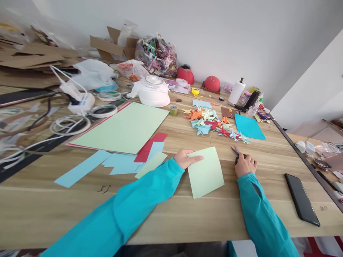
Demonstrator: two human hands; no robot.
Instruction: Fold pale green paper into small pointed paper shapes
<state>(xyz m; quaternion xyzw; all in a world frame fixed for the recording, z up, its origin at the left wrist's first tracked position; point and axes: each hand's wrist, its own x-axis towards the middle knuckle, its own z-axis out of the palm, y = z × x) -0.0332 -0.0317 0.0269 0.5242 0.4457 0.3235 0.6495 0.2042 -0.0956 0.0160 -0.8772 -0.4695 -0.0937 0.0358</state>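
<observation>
Between the thumb and fingers of my left hand (184, 159) is a pale green sheet of paper (205, 175), roughly square, with a second edge showing beneath it at the bottom. My right hand (245, 166) rests on the table with its fingers closed round a pair of scissors (235, 152); the blades point up and left, slightly apart. Left of the held paper lie a narrow pale green strip (151, 165), light blue strips (83, 168) and a red piece of paper (150, 147). A large pale green sheet stack (125, 126) lies behind them.
Folded paper pieces (211, 123) in several colours form a pile beyond my hands, beside a turquoise sheet (249, 127). A black phone (302, 200) lies at the right. Cables and a power strip (81, 103) occupy the left. A roll of tape (173, 109) stands mid-table.
</observation>
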